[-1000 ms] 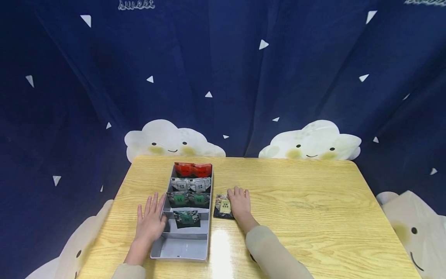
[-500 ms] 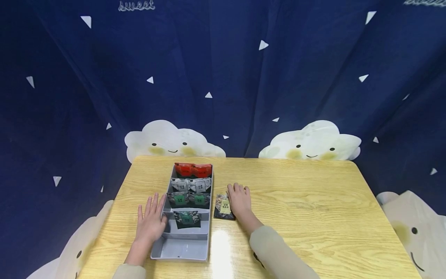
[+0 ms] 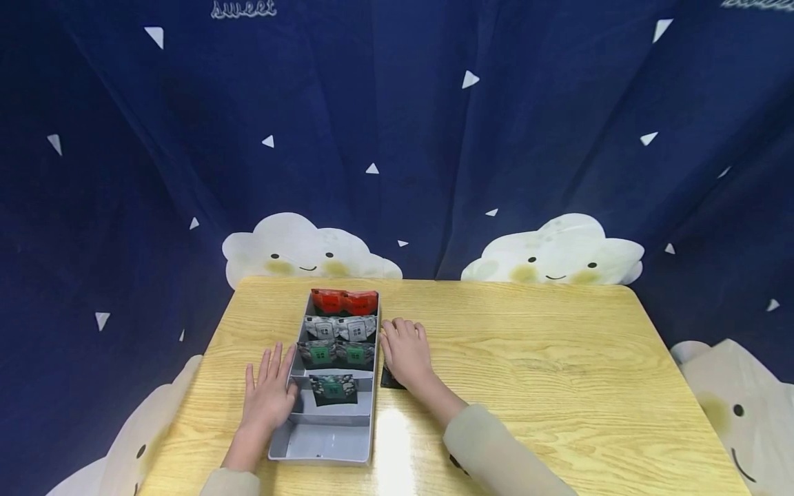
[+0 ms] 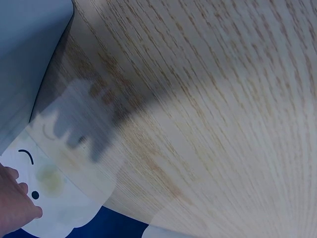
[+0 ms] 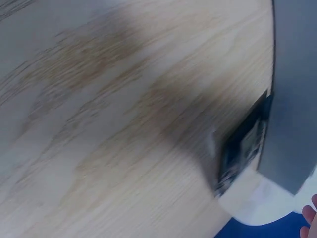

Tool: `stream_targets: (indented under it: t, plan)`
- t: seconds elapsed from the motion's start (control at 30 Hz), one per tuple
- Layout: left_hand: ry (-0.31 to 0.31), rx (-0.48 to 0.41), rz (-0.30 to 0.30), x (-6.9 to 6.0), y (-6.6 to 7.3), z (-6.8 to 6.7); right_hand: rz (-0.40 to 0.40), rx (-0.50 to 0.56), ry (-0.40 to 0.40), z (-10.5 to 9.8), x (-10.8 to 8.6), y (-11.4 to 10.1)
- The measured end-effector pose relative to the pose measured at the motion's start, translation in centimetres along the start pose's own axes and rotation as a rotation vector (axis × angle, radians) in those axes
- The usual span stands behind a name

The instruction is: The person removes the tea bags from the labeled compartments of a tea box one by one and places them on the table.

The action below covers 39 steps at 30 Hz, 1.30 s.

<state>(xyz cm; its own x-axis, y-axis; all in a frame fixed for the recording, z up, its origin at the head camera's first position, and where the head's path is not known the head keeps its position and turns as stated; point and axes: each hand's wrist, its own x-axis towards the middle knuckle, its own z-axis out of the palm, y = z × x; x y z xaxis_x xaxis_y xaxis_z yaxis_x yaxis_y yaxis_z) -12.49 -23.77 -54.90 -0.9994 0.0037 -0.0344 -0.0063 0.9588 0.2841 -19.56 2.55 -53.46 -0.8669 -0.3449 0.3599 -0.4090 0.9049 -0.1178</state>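
My left hand (image 3: 267,398) (image 4: 17,206) rests against the left side of a grey divided tray (image 3: 319,442) (image 4: 29,64), fingers straight, thumb over its edge. Over a dark packet (image 3: 391,380) on the table, just right of the tray, lies my right hand (image 3: 406,355), which hides most of it; its fingers are slightly bent. In the right wrist view the packet (image 5: 242,144) is beside the tray wall (image 5: 294,99), and only fingertips of the hand (image 5: 310,218) show at the lower right corner. Whether they touch the packet is unclear.
In the tray stand two red packets (image 3: 344,302), two pale grey ones (image 3: 340,329), two with green labels (image 3: 336,354) and a single dark green one (image 3: 333,390). A small dark object (image 3: 457,464) shows beside my right sleeve. A blue curtain (image 3: 422,138) hangs behind the table.
My right hand has moved left from the packet's right side and now covers most of it. The left hand and the tray have stayed in place.
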Motion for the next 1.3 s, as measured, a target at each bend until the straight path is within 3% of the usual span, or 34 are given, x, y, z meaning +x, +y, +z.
stream_targets:
  t: [0.4,0.67,1.0,1.3]
  plan:
    - [-0.007,0.001,0.001,0.0,0.1,-0.2,-0.248,-0.032,-0.043,-1.5,-0.8,-4.1]
    - [-0.002,-0.006,0.002,-0.1,0.2,-0.3,-0.367,-0.084,-0.015,-0.6,-1.4,-6.3]
    - [0.006,-0.004,0.000,-0.1,0.2,-0.2,-0.412,-0.172,-0.026,0.7,-1.5,-6.9]
    - [-0.003,-0.010,0.002,0.0,0.2,-0.3,-0.391,-0.205,-0.031,1.5,-1.6,-7.0]
